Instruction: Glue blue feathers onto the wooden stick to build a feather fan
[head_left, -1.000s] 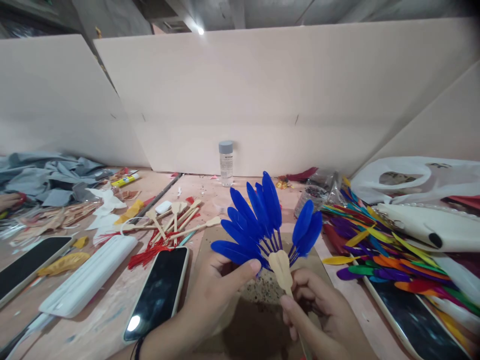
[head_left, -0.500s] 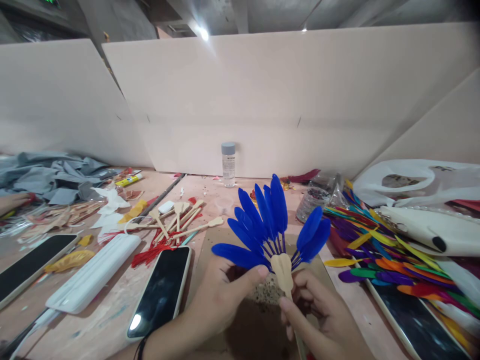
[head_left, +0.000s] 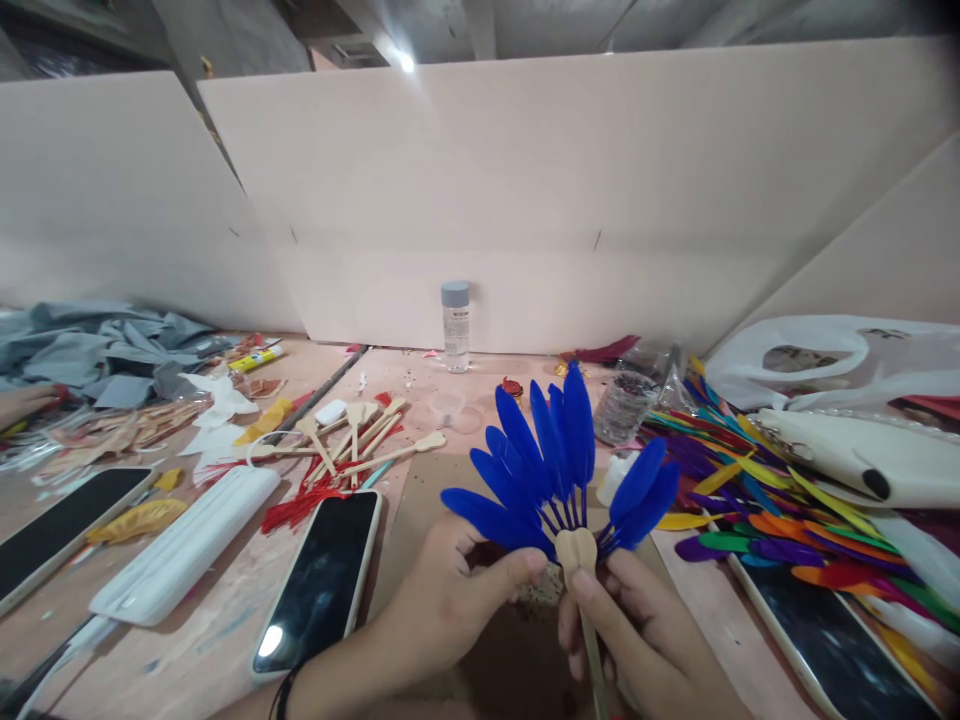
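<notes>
A small feather fan fills the middle of the view, its blue feathers (head_left: 517, 450) spread out from a pale wooden handle (head_left: 576, 552). A gap splits the feathers, with two of them leaning apart to the right. My right hand (head_left: 637, 620) grips the handle just below its wide head, thumb on the front. With thumb and fingers, my left hand (head_left: 465, 580) pinches the base of the lowest left feather; its fingertips are partly hidden behind it. Under both hands lies a brown board (head_left: 420, 500) with dark specks.
Wooden handles (head_left: 360, 430) with red tassels lie left of the board, near a phone (head_left: 319, 580) and a white power bank (head_left: 187, 545). Loose coloured feathers (head_left: 780, 530) cover another phone at right. A clear bottle (head_left: 456, 330) stands at the back. Another person's hand (head_left: 30, 400) shows far left.
The fan has shifted slightly right and down. My right thumb has moved up the handle, closer to the feather bases. My left hand has moved a little right with the fan.
</notes>
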